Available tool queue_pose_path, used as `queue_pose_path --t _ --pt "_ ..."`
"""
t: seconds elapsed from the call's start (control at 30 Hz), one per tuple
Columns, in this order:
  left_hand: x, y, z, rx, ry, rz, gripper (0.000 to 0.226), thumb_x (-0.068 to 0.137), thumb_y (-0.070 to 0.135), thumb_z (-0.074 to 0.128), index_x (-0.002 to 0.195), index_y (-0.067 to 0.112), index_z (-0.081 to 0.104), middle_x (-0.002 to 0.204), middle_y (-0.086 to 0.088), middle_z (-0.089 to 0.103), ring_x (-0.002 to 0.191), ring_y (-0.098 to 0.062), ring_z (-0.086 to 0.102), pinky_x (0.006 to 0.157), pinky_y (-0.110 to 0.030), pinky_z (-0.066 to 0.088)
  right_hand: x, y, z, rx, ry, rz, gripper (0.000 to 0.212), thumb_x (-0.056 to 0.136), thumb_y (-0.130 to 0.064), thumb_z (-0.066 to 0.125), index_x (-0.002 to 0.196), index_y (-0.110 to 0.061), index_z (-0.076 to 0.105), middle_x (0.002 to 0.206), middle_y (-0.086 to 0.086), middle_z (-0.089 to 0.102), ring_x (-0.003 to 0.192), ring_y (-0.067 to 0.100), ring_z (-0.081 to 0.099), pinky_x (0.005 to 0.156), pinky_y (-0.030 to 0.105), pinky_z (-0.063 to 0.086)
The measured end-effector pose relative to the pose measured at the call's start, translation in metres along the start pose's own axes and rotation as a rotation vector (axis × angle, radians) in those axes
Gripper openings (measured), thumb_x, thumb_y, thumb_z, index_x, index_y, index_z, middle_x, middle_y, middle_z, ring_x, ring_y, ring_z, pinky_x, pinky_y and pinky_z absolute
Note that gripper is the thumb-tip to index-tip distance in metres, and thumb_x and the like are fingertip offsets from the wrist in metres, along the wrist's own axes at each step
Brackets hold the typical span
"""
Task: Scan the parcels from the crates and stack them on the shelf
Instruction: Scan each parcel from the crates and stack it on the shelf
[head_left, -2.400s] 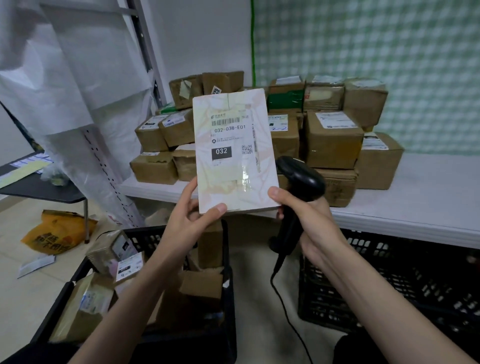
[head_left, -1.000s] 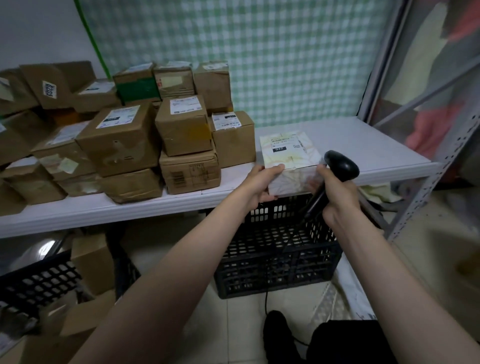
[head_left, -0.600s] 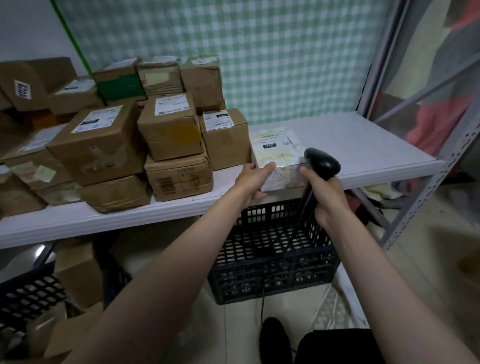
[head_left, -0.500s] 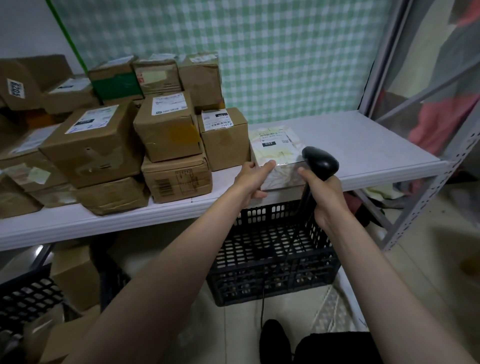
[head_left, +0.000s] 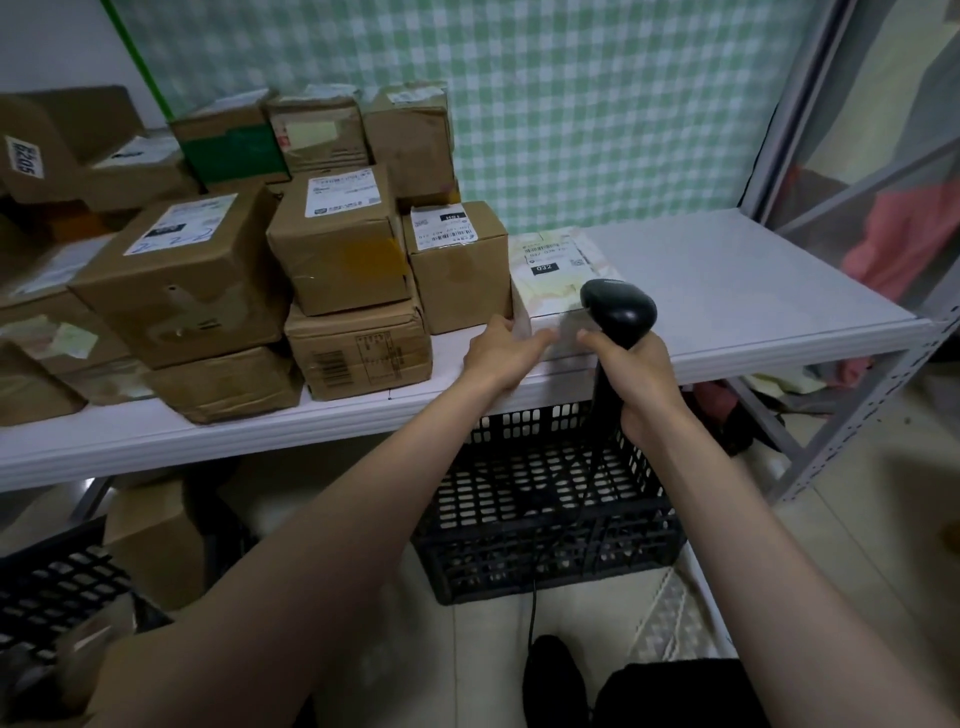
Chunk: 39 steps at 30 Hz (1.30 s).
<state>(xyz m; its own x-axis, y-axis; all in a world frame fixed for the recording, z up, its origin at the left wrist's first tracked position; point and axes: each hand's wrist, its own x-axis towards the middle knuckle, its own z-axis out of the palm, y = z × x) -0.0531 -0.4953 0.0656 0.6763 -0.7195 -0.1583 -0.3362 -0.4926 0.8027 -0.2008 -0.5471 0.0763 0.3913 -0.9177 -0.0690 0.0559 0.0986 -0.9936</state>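
A pale flat parcel (head_left: 551, 280) with a "032" label lies on the white shelf (head_left: 727, 291), right beside the stack of brown cardboard parcels (head_left: 337, 244). My left hand (head_left: 498, 353) touches the parcel's near left corner, thumb along its front edge. My right hand (head_left: 634, 374) grips the handle of a black barcode scanner (head_left: 618, 312), its forefinger stretched toward the parcel's front edge. The scanner's head covers part of the parcel.
A black crate (head_left: 545, 519) stands on the floor under the shelf, with the scanner's cable hanging into it. Another black crate (head_left: 52, 582) with cardboard boxes is at the lower left. The shelf's metal upright (head_left: 872, 405) rises at the right.
The parcel went from upright in front of me down onto the shelf and slid back beside the brown boxes. Both hands followed it, and my view turned right.
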Motion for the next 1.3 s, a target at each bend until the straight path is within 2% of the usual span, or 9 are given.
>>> queue_pose_path --t 0.1,0.17,0.27,0.5,0.6,0.8,1.03,1.2,1.3 --pt "-0.03 -0.013 -0.013 0.234 0.032 0.124 0.076 0.092 0.063 0.059 0.147 0.015 0.041 0.144 -0.011 0.052 0.13 -0.032 0.054 0.101 -0.04 0.046 -0.018 0.005 0.009 -0.079 -0.026 -0.039 0.026 0.078 -0.024 0.075 0.103 -0.02 0.071 0.097 0.001 0.074 0.099 0.019 0.069 0.093 0.043 0.057" --pt "-0.054 -0.027 -0.024 0.396 0.085 0.215 0.071 0.096 0.06 0.056 0.149 0.016 0.04 0.146 -0.012 0.049 0.132 -0.032 0.051 0.1 -0.042 0.045 -0.033 0.01 0.017 -0.125 -0.069 -0.049 0.027 0.077 -0.025 0.073 0.103 -0.019 0.071 0.096 0.002 0.074 0.098 0.02 0.069 0.089 0.045 0.06" --pt "-0.092 -0.057 -0.041 0.601 0.127 0.283 0.068 0.098 0.059 0.053 0.151 0.018 0.039 0.146 -0.011 0.046 0.134 -0.033 0.047 0.103 -0.047 0.044 -0.056 0.022 0.031 -0.106 -0.146 -0.018 0.022 0.085 -0.013 0.07 0.107 -0.011 0.07 0.093 0.003 0.068 0.094 0.018 0.067 0.073 0.034 0.062" --pt "-0.178 -0.175 -0.112 0.836 0.206 0.119 0.073 0.099 0.064 0.043 0.158 0.023 0.031 0.163 -0.008 0.032 0.15 -0.027 0.031 0.123 -0.045 0.022 -0.129 0.045 0.092 -0.156 -0.391 0.076 0.009 0.089 -0.011 0.072 0.098 -0.013 0.071 0.092 0.006 0.069 0.088 0.016 0.067 0.073 0.034 0.06" --pt "-0.205 -0.225 -0.155 0.841 0.212 -0.038 0.075 0.1 0.065 0.041 0.161 0.023 0.026 0.166 -0.008 0.027 0.153 -0.028 0.026 0.124 -0.046 0.019 -0.153 0.05 0.125 -0.195 -0.5 0.08 0.005 0.089 -0.012 0.073 0.094 -0.012 0.073 0.088 0.008 0.07 0.083 0.018 0.068 0.078 0.038 0.061" --pt "-0.228 -0.291 -0.228 0.84 0.285 -0.22 0.069 0.099 0.059 0.047 0.154 0.019 0.036 0.151 -0.011 0.043 0.141 -0.032 0.041 0.119 -0.049 0.029 -0.187 0.062 0.206 -0.22 -0.65 0.14 0.019 0.089 -0.009 0.074 0.107 -0.009 0.072 0.094 0.006 0.072 0.084 0.015 0.069 0.07 0.033 0.058" --pt "-0.187 -0.338 -0.263 0.811 0.246 -0.301 0.074 0.1 0.056 0.051 0.158 0.017 0.028 0.155 -0.013 0.038 0.145 -0.034 0.036 0.121 -0.053 0.027 -0.204 0.093 0.272 -0.324 -0.791 0.171 0.017 0.089 -0.014 0.074 0.105 -0.02 0.071 0.097 0.005 0.072 0.093 0.018 0.07 0.075 0.033 0.061" --pt "-0.132 -0.356 -0.265 0.725 0.233 -0.306 0.067 0.099 0.054 0.053 0.151 0.014 0.036 0.152 -0.016 0.038 0.14 -0.036 0.038 0.117 -0.053 0.033 -0.188 0.11 0.285 -0.395 -0.784 0.187 0.019 0.09 -0.016 0.073 0.108 -0.02 0.071 0.096 0.003 0.073 0.093 0.018 0.071 0.074 0.033 0.061" --pt "-0.108 -0.364 -0.265 0.686 0.286 -0.36 0.086 0.096 0.064 0.051 0.156 0.008 0.027 0.158 -0.02 0.031 0.143 -0.039 0.033 0.116 -0.053 0.034 -0.178 0.119 0.283 -0.432 -0.741 0.225 0.018 0.089 -0.016 0.074 0.107 -0.02 0.071 0.097 0.006 0.073 0.094 0.021 0.071 0.074 0.033 0.06"
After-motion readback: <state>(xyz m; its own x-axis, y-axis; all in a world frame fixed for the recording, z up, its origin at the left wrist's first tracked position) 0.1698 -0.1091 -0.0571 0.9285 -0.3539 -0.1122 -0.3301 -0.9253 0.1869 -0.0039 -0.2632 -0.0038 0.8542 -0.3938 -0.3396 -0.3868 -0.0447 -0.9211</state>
